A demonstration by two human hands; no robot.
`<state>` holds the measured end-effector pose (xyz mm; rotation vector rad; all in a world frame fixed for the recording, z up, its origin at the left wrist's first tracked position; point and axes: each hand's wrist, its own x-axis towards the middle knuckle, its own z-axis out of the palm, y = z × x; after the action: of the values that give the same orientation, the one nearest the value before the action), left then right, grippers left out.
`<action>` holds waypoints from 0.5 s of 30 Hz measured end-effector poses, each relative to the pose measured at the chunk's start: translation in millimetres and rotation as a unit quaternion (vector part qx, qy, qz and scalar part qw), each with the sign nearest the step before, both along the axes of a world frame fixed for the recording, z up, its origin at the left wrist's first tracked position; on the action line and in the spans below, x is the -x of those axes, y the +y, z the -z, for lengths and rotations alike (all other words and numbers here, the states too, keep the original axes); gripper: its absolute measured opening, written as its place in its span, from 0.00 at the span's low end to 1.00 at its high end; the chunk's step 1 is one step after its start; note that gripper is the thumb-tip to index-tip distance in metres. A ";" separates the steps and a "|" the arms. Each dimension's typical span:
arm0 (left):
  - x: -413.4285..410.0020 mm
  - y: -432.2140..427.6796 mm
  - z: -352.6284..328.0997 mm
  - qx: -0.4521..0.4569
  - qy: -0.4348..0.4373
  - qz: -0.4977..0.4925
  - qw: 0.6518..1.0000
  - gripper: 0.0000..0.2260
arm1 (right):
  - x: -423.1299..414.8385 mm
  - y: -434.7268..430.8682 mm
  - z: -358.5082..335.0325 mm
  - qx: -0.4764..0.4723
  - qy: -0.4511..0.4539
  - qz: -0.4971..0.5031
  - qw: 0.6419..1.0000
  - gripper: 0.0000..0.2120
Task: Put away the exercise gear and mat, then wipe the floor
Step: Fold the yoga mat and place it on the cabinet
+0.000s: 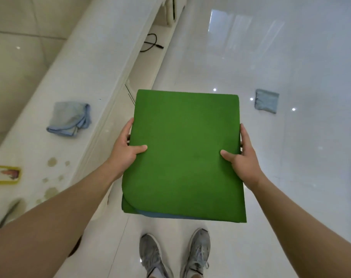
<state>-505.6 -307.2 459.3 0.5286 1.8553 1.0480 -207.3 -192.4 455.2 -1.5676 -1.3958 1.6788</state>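
Between left hand [124,149] and right hand [243,157], gripped flat: folded green mat [183,153].

Folded mat [184,155] plain bright green, blue underside peeking at its lower edge. Glossy white floor [291,57]. Pale blue cloths [69,119] left and right. Grey sneakers [174,255] at the bottom. Yellow-rimmed tray [4,175] far left, brownish stains [52,162] beside it.

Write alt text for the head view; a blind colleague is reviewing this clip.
Two bare hands, left hand and right hand, hold a folded green mat flat by its side edges above a glossy white floor and grey sneakers. One blue cloth lies on a white ledge at left, another blue cloth on the floor.
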 end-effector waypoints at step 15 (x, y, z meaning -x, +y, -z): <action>-50.0 11.3 -249.9 -0.061 0.022 0.000 0.998 0.40 | -49.3 3.1 -251.8 -0.045 0.019 0.037 0.998 0.43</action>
<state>-455.7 -295.9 709.2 0.6273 1.8380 1.1631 -158.0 -189.3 707.0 -1.5125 -1.3572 1.5724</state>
